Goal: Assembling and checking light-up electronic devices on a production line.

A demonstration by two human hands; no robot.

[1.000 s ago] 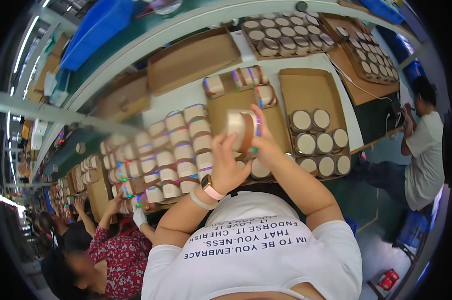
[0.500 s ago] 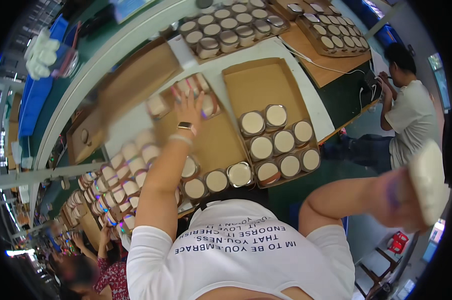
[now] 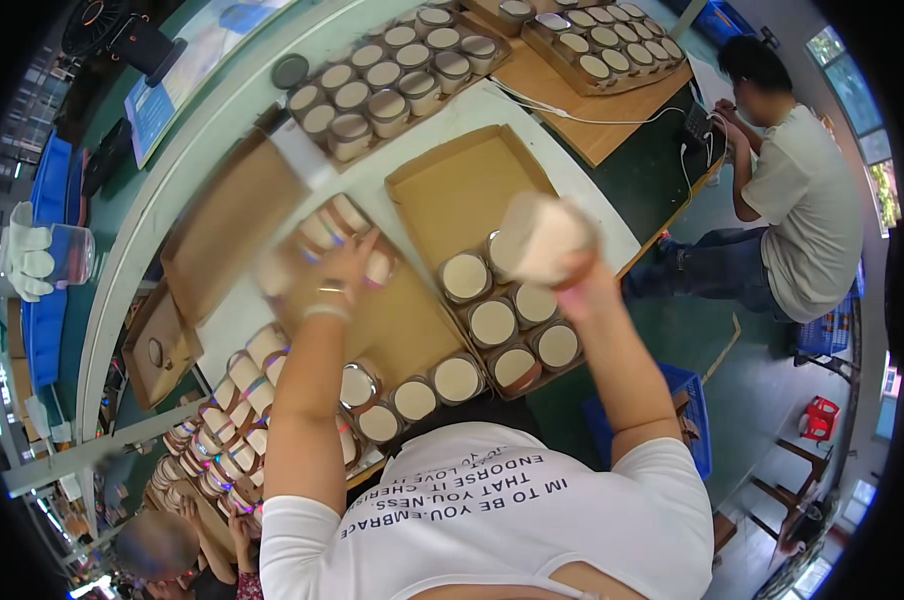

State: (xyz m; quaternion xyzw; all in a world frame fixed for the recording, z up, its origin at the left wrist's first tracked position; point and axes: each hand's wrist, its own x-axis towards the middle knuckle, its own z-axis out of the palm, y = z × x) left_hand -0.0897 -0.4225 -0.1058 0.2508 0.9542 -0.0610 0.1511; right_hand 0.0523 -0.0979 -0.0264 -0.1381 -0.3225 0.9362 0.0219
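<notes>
My left hand [image 3: 344, 268], with a watch on its wrist, reaches over the far end of a cardboard tray [image 3: 397, 315]. Its slightly blurred fingers lie stretched against jars [image 3: 334, 222] there. A row of cream-topped jars [image 3: 414, 399] lines the tray's near edge. My right hand [image 3: 584, 285] is closed around a jar [image 3: 544, 240], smeared by motion, held over the second cardboard tray [image 3: 472, 165] on the right. In that tray, several cream-topped jars [image 3: 492, 323] stand at the near end, some hidden behind the held jar and my hand.
More jars [image 3: 234, 400] are packed at the left. Full trays of jars [image 3: 382, 75] stand at the back. A metal rail [image 3: 132, 210] runs along the left. A person [image 3: 807, 200] sits at the right, another [image 3: 162, 550] at lower left. A blue crate [image 3: 687, 410] is on the floor.
My right hand has swung the jar from far out on the right to over the right tray. My left hand remains at the jars in the left tray. The whole view has shifted.
</notes>
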